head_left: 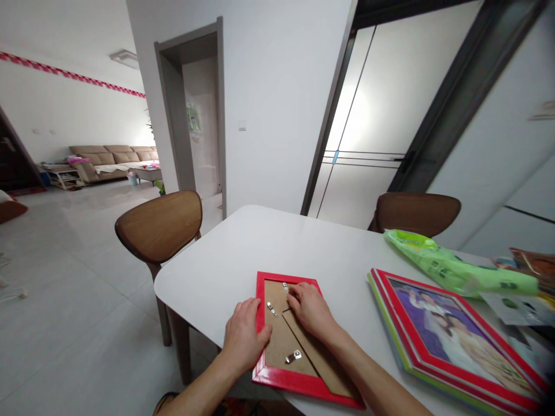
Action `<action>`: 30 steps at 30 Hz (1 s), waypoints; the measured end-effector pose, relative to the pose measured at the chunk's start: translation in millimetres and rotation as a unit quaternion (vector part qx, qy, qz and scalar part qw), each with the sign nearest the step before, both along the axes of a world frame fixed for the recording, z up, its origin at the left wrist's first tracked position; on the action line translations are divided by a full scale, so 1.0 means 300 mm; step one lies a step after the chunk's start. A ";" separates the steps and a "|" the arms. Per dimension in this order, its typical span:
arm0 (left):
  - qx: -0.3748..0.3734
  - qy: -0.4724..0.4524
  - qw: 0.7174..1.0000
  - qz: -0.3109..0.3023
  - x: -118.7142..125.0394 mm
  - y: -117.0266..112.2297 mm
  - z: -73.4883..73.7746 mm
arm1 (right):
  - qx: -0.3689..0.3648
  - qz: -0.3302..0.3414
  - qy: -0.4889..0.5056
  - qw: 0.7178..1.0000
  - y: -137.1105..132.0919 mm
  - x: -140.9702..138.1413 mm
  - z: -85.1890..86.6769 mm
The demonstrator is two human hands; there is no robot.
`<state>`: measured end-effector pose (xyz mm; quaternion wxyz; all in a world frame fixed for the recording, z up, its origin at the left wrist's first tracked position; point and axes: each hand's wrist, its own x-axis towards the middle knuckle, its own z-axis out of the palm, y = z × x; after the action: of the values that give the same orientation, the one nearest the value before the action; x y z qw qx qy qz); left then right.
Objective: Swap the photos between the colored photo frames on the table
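Two hands are on a red picture frame (299, 382) lying back-up at the bottom centre: the left hand (243, 336) grips its left rim, thumb over the brown backing board (280, 342), while the right hand (310, 309) bunches its fingers near the upper metal clip (285, 286), whether pinching it one cannot tell. The near-left corner seems to overhang the white table (243, 248), so hard pressing there could tip the frame. At lower right, a second red frame (401, 318) holds a photograph (459, 341); the green plastic bag (462, 270) hides its contents.
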<state>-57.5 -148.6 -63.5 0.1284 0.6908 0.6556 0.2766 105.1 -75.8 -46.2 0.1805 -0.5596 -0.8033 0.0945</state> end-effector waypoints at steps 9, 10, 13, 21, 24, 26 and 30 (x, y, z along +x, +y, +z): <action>-0.002 -0.007 1.000 -0.006 0.000 0.005 0.006 | 0.029 -0.020 -0.012 0.999 0.039 -0.044 -0.013; -0.003 -0.008 1.000 -0.005 -0.001 0.005 0.008 | 0.030 -0.017 -0.008 0.999 0.028 -0.035 -0.004; -0.011 -0.015 1.000 -0.001 -0.001 0.006 0.015 | 0.029 0.006 0.011 1.000 -0.034 0.009 0.025; -0.026 -0.070 0.997 0.007 0.009 0.011 0.026 | -0.027 0.032 0.014 0.999 -0.180 0.086 0.015; -0.027 -0.107 0.994 0.007 0.006 0.016 0.035 | -0.037 0.011 0.047 0.998 -0.162 0.081 0.027; -0.027 -0.142 0.989 0.005 0.009 0.022 0.046 | -0.043 0.000 0.057 0.997 -0.155 0.079 0.054; -0.021 -0.246 0.969 -0.006 0.027 0.043 0.074 | -0.025 0.003 0.084 0.996 -0.167 0.060 0.133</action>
<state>-49.4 -135.5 -41.2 0.3026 0.6027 0.6050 0.4234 123.0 -126.0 -6.3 0.2332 -0.5517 -0.7842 0.1618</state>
